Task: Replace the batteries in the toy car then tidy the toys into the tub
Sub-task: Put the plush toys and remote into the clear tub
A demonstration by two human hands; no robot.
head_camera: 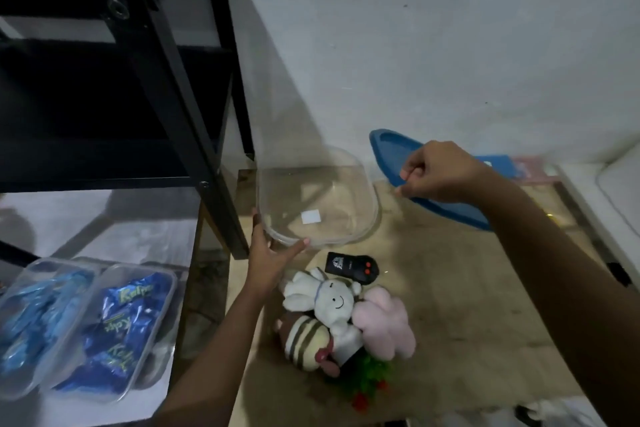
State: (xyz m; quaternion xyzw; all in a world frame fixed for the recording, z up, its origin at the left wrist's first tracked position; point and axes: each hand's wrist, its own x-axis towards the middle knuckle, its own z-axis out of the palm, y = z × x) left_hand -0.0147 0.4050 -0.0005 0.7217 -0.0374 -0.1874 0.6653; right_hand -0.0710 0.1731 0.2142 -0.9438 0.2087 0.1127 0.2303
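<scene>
A tan floor [467, 305] meets a white wall [450, 28]. At the far left, two clear plastic trays of blue foil packets [83, 326] sit beneath a black metal shelf frame [194, 107]. The left hand [268, 260] lies open, straight fingers and thumb pressing the near rim of the clear, empty plastic tub [360, 184]. Just before the tub lie a black remote control with red buttons [351, 267], a white plush bunny [329, 302], a striped plush [304, 340] and a pink plush [384, 322], huddled together. The right hand [440, 172] curls round a blue plastic lid [391, 146] beside the wall.
</scene>
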